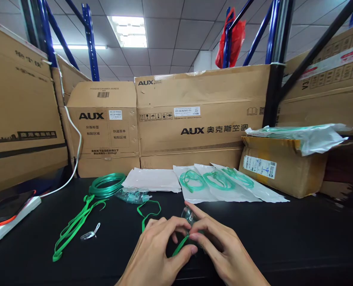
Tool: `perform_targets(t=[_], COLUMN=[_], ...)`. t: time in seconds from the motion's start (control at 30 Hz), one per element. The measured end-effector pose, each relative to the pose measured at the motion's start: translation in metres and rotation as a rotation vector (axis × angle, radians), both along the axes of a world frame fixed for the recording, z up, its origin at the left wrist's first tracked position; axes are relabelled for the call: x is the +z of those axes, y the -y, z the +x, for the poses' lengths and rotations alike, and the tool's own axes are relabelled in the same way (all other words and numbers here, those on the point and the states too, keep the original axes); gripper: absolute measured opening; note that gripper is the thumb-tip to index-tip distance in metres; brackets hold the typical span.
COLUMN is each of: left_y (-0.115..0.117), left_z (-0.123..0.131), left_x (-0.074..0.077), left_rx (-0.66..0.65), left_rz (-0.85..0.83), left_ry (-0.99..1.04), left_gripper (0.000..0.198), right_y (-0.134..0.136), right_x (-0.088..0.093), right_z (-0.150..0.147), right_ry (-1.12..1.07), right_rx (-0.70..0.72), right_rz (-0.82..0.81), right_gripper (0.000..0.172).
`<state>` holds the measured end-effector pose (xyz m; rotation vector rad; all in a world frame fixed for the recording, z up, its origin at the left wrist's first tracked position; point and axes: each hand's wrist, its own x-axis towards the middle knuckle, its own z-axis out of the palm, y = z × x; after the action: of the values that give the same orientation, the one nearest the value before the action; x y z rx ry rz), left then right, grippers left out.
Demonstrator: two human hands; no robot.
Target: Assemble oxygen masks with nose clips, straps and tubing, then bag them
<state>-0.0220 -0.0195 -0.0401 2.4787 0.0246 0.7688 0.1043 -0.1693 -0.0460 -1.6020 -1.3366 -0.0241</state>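
Observation:
My left hand (161, 248), fingers pinched, grips a narrow green elastic strap (180, 245); the strap's loose loop (148, 206) lies on the black tabletop beyond the knuckles. My right hand (218, 242) is closed on a clear plastic mask (189, 215), mostly hidden behind the fingers. Both sets of fingertips meet where the strap reaches the mask's edge. Whether the strap passes through a hole there is hidden. Left of my hands are a small clear plastic piece (90, 234) with a pale tab and a bunch of green straps (73, 228).
Behind my hands lie a coil of green tubing (106, 185), a clear plastic part (133, 196), a white packet stack (152, 180) and several packets with tubing (218, 180). An opened carton (280, 167) stands right. Large cardboard boxes (194, 119) wall the back; a power strip (12, 220) sits left.

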Motion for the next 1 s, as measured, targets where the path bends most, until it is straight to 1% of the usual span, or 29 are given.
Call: perform_targets(t=[0.47,0.57,0.67,0.77,1.0], left_y=[0.0061,0.0061,0.0055,0.0051,0.0061], left_z=[0.0017,0.0015,0.0005,-0.0010,-0.0035], left_x=[-0.0034,-0.0030,-0.0022,-0.0010,0.0028], left_rx=[0.056,0.071,0.084,0.108,0.129], left_rz=[0.069,0.056,0.039,0.042,0.016], left_ry=[0.134,0.139,0.138,0.124,0.090], left_gripper=[0.015,0.014,0.016,0.015,0.014], right_y=[-0.0011,-0.0017,-0.0019,-0.0011,0.0051], right_x=[-0.0048,-0.0056,-0.0052,-0.0038,0.0013], right_z=[0.0030,0.0032,0.0031,0.0023,0.0005], right_ry=[-0.023,-0.055,-0.118,-0.161,-0.215], right_rx=[0.001,0.012,0.017,0.015,-0.001], right_rz=[-0.003,0.011,0.035,0.077,0.143], right_gripper=[0.016,0.014,0.017,0.019,0.018])
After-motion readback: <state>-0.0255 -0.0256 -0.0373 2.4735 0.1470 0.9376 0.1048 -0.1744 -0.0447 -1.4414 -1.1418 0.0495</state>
